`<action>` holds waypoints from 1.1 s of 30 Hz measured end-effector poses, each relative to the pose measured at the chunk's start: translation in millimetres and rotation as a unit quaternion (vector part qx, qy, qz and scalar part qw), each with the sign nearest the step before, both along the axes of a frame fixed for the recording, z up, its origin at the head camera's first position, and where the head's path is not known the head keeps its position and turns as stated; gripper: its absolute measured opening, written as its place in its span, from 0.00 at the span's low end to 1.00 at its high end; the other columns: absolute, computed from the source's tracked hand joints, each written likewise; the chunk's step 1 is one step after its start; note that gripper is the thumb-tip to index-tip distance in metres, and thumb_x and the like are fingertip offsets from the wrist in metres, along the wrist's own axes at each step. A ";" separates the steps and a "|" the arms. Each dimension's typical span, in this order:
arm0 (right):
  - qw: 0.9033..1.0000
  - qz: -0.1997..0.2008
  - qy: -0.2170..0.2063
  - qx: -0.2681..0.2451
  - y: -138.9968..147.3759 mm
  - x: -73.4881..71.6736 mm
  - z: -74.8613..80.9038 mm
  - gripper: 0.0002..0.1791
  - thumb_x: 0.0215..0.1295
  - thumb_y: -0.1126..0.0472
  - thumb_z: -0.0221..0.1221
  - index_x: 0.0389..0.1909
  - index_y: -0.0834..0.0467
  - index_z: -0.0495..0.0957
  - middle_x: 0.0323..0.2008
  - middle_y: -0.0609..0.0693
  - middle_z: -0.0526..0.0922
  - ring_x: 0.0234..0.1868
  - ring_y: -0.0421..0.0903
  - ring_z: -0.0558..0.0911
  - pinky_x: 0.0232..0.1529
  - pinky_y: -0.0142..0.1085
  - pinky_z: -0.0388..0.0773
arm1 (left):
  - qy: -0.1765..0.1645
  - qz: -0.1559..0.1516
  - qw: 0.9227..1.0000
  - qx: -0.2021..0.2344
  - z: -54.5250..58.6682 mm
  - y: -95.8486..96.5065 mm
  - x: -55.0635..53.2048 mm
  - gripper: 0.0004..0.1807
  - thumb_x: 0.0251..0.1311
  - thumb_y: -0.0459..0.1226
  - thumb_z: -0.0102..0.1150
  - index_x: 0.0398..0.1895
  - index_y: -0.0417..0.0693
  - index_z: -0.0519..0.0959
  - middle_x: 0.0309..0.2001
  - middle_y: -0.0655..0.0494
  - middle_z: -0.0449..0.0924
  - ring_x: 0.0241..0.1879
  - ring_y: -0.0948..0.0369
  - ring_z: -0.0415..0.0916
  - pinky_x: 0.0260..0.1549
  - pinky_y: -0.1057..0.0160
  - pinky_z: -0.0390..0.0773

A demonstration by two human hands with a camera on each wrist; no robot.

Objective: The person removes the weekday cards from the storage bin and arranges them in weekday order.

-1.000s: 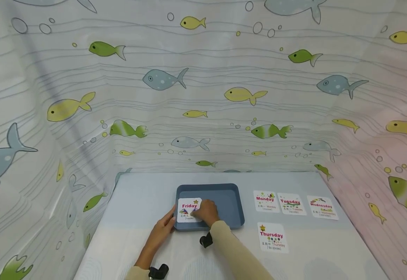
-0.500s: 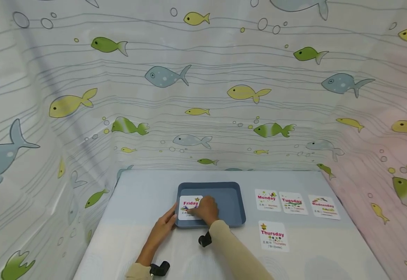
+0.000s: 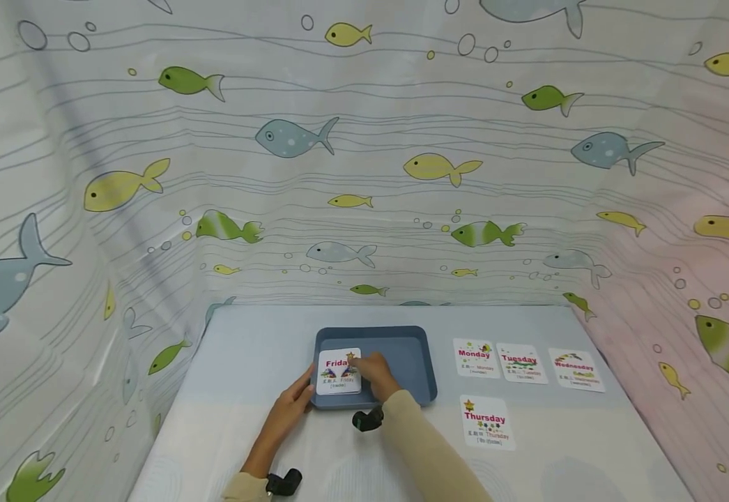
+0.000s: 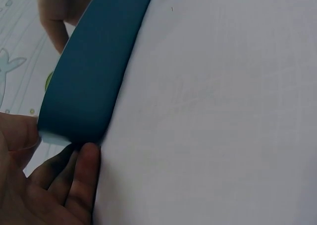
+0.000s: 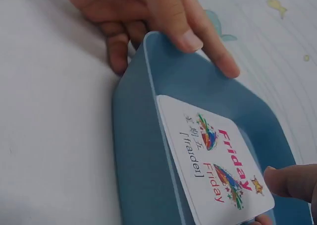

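A white Friday card (image 3: 339,372) sits at the left end of a blue tray (image 3: 402,355), one edge raised in the right wrist view. My right hand (image 3: 375,375) pinches this card by its right side. The thumb (image 5: 287,180) lies on top near the printed star, and a fingertip shows beneath the edge. My left hand (image 3: 289,408) holds the tray's near left corner. In the right wrist view, my left hand (image 5: 163,17) has its thumb over the rim and other fingers outside the wall. The left wrist view shows its fingertips (image 4: 88,158) against the tray's outer corner.
To the right of the tray lie a Monday card (image 3: 476,358), a Tuesday card (image 3: 523,364) and a Wednesday card (image 3: 576,370) in a row. A Thursday card (image 3: 486,422) lies nearer. Behind the pale table (image 3: 258,341) hangs a fish-print curtain (image 3: 377,125).
My right thumb has slid from the middle of the Friday card to its upper right side. The card has shifted slightly up in view. My left hand stays at the tray corner.
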State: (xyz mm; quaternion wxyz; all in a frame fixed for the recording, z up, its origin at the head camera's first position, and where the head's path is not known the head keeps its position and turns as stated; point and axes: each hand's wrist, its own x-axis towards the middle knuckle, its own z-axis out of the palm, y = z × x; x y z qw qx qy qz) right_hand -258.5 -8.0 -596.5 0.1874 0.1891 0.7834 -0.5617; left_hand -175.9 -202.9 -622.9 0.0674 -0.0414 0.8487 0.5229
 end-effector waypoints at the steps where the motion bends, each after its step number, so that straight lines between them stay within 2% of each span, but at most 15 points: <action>1: 1.000 -0.003 0.000 -0.003 0.1 -0.2 -0.5 0.38 0.62 0.58 0.66 0.66 0.76 0.64 0.62 0.69 0.73 0.67 0.66 0.70 0.70 0.61 0.65 | 0.001 0.000 1.000 0.001 0.2 0.3 0.0 0.28 0.76 0.47 0.47 0.77 0.63 0.61 0.76 0.49 0.59 0.76 0.44 0.56 0.70 0.40 0.63; 4: 1.000 -0.001 0.018 0.009 -0.7 0.6 -0.5 0.28 0.60 0.61 0.68 0.56 0.73 0.71 0.52 0.64 0.78 0.55 0.59 0.76 0.62 0.56 0.73 | 0.003 0.001 1.000 0.000 0.4 0.8 0.0 0.28 0.76 0.47 0.47 0.77 0.62 0.61 0.76 0.48 0.59 0.76 0.44 0.56 0.71 0.40 0.62; 7: 0.999 -0.007 0.043 0.014 -2.7 2.3 0.0 0.18 0.58 0.65 0.69 0.43 0.69 0.74 0.41 0.58 0.78 0.42 0.53 0.74 0.49 0.47 0.76 | -0.001 0.003 1.000 0.006 0.4 0.2 -0.2 0.28 0.76 0.47 0.47 0.77 0.63 0.61 0.76 0.49 0.60 0.76 0.45 0.56 0.70 0.40 0.63; 9: 0.998 -0.014 0.054 0.020 -3.9 3.6 0.5 0.14 0.56 0.66 0.70 0.34 0.65 0.73 0.34 0.54 0.75 0.37 0.50 0.72 0.40 0.42 0.72 | -0.006 0.004 1.000 0.013 0.9 0.0 0.0 0.28 0.76 0.46 0.47 0.77 0.63 0.61 0.76 0.49 0.59 0.76 0.45 0.55 0.70 0.41 0.64; 13: 0.998 -0.030 0.058 0.015 -5.2 4.6 2.2 0.17 0.55 0.68 0.70 0.23 0.59 0.68 0.27 0.49 0.68 0.32 0.47 0.67 0.31 0.38 0.63 | -0.006 0.004 1.000 0.017 1.5 -0.5 0.4 0.27 0.76 0.45 0.47 0.77 0.62 0.61 0.76 0.49 0.60 0.76 0.44 0.56 0.70 0.40 0.64; 16: 0.998 -0.039 0.058 0.006 -4.1 5.0 3.2 0.16 0.56 0.68 0.70 0.23 0.59 0.69 0.27 0.50 0.69 0.32 0.47 0.68 0.30 0.38 0.63 | 0.000 0.003 1.000 0.017 1.2 -0.3 0.8 0.27 0.76 0.44 0.47 0.77 0.61 0.61 0.76 0.48 0.60 0.76 0.44 0.56 0.70 0.40 0.64; 20: 0.997 -0.045 0.065 0.013 -2.3 4.9 2.0 0.12 0.56 0.67 0.70 0.30 0.62 0.74 0.33 0.52 0.76 0.35 0.48 0.73 0.34 0.38 0.70 | 0.001 0.001 1.000 0.026 0.9 -0.4 0.5 0.28 0.77 0.44 0.47 0.77 0.60 0.61 0.76 0.50 0.60 0.76 0.46 0.55 0.70 0.41 0.63; 24: 0.996 -0.047 0.071 0.019 -0.3 4.4 -0.5 0.11 0.56 0.66 0.70 0.34 0.64 0.77 0.36 0.55 0.81 0.37 0.49 0.76 0.36 0.38 0.75 | 0.000 0.000 1.000 0.028 0.3 -0.4 -0.1 0.28 0.77 0.44 0.47 0.77 0.61 0.60 0.76 0.50 0.59 0.76 0.46 0.55 0.70 0.41 0.65; 30: 0.996 -0.041 0.077 0.023 4.2 4.5 -2.9 0.11 0.57 0.66 0.70 0.34 0.65 0.78 0.38 0.57 0.83 0.39 0.49 0.78 0.38 0.40 0.79 | -0.001 0.002 1.000 0.023 0.0 -0.1 0.4 0.28 0.77 0.45 0.47 0.77 0.62 0.60 0.76 0.50 0.60 0.76 0.45 0.56 0.68 0.41 0.67; 33: 0.994 -0.025 0.091 0.045 7.3 5.4 -4.2 0.11 0.57 0.65 0.70 0.32 0.64 0.77 0.38 0.57 0.83 0.38 0.50 0.78 0.38 0.42 0.79 | -0.001 0.003 1.000 0.024 -0.7 0.2 0.8 0.28 0.77 0.45 0.47 0.77 0.62 0.61 0.76 0.50 0.60 0.76 0.46 0.57 0.68 0.41 0.67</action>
